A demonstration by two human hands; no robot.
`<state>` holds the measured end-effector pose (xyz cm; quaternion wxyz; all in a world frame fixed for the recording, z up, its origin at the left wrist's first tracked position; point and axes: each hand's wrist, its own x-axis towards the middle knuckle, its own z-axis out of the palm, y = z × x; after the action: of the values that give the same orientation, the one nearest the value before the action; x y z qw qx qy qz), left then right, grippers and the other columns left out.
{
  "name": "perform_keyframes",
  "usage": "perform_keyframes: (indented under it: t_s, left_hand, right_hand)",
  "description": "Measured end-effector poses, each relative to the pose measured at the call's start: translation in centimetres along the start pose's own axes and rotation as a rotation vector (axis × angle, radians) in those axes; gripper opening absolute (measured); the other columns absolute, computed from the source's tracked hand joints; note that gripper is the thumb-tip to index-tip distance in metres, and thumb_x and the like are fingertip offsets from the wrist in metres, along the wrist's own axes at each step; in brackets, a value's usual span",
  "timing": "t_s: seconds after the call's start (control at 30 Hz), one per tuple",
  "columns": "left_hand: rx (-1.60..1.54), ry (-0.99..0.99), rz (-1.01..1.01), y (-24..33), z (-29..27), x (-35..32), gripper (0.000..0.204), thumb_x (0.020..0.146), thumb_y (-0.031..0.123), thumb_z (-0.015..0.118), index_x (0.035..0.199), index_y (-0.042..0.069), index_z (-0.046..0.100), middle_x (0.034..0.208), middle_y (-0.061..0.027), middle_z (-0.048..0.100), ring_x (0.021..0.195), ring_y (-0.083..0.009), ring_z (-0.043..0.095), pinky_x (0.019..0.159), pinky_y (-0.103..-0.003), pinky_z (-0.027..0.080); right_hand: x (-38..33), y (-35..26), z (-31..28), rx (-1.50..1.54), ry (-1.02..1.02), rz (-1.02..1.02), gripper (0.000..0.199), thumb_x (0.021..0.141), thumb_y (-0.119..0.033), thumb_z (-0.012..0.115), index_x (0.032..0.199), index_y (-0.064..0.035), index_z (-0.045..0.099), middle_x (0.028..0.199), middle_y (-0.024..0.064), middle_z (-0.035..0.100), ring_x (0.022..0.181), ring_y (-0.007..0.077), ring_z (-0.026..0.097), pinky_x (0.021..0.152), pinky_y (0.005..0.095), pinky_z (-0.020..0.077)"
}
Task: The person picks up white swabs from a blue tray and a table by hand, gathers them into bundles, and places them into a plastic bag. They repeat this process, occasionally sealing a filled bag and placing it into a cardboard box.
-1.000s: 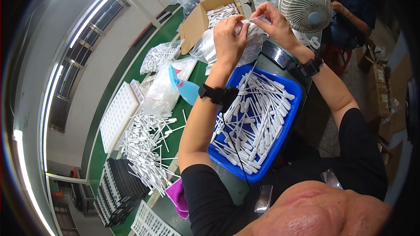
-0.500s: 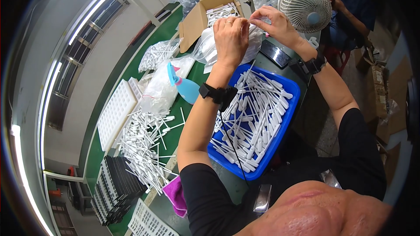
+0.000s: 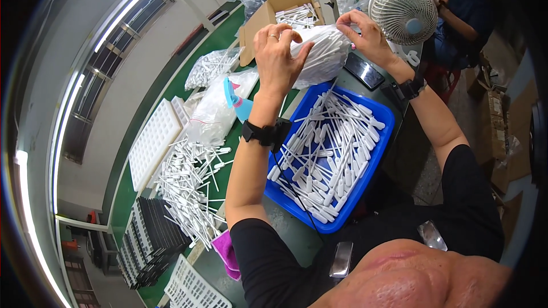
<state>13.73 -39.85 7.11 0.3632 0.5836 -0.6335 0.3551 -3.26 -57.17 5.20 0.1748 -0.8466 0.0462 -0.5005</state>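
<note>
A clear plastic bag packed with white plastic sticks [image 3: 322, 60] stands at the far side of the bench, between my two hands. My left hand [image 3: 278, 60], with a ring on one finger, is at the bag's left side; its thumb and fingers are apart. At the bag's upper right edge, my right hand [image 3: 367, 37] has thumb and fingertips drawn together in a pinch; what they grip is too small to make out. Nearer me is a blue tray [image 3: 383, 154] holding many loose white paddle-ended sticks [image 3: 337, 159].
An open cardboard box [image 3: 257, 28] of white sticks and a fan [image 3: 402, 11] stand beyond. Left are a spray bottle [image 3: 242, 108], loose sticks [image 3: 185, 188], a white perforated tray [image 3: 153, 145] and stacked black trays [image 3: 151, 239]. A phone [image 3: 364, 71] lies right; another person [image 3: 462, 11] sits behind.
My hands, together over the bag before, have moved apart. The left went left and opened, the right shifted slightly right, and the filled bag now shows between them.
</note>
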Motion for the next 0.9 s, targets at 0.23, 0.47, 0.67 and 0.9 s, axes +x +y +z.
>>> perform_keyframes:
  t_s: [0.23, 0.47, 0.67, 0.9]
  left_hand:
    - [0.023, -0.083, -0.050, -0.3, 0.0, -0.4, 0.023, 0.078, 0.029, 0.076, 0.081, 0.008, 0.068, 0.098, -0.0058, 0.064, 0.106, -0.0282, 0.053, 0.097, -0.042, 0.036]
    - [-0.083, 0.002, -0.035, -0.6, 1.8, -0.7, 0.014, 0.083, 0.018, 0.070, 0.083, 0.005, 0.064, 0.096, -0.0090, 0.066, 0.095, -0.0284, 0.061, 0.086, -0.040, 0.045]
    - [-0.071, -0.014, 0.006, -0.6, 2.0, -0.8, 0.014, 0.087, 0.012, 0.065, 0.085, 0.004, 0.054, 0.087, -0.0128, 0.063, 0.081, -0.0310, 0.062, 0.071, -0.039, 0.050]
    - [-0.113, -0.009, 0.032, -0.6, 2.3, -1.1, 0.017, 0.088, 0.011, 0.065, 0.087, 0.003, 0.050, 0.080, -0.0149, 0.059, 0.074, -0.0328, 0.061, 0.065, -0.041, 0.049]
  right_hand:
    - [-0.1, 0.1, 0.3, 0.073, -0.013, 0.086, 0.020, 0.096, -0.018, 0.059, 0.101, 0.0011, 0.059, 0.093, 0.0056, 0.059, 0.086, 0.0143, 0.058, 0.068, 0.0270, 0.0496]
    - [0.0, 1.1, -0.3, 0.197, -0.099, 0.182, 0.021, 0.097, -0.021, 0.059, 0.101, -0.0007, 0.059, 0.093, 0.0036, 0.059, 0.088, 0.0114, 0.056, 0.077, 0.0261, 0.0477]
    - [0.5, 0.9, -1.1, 0.228, -0.211, 0.244, 0.023, 0.097, -0.024, 0.058, 0.103, -0.0011, 0.058, 0.094, 0.0034, 0.059, 0.091, 0.0101, 0.055, 0.082, 0.0260, 0.0453]
    - [1.0, 0.4, -1.6, 0.226, -0.245, 0.264, 0.022, 0.096, -0.023, 0.058, 0.102, -0.0020, 0.060, 0.094, 0.0047, 0.061, 0.092, 0.0136, 0.056, 0.082, 0.0276, 0.0453]
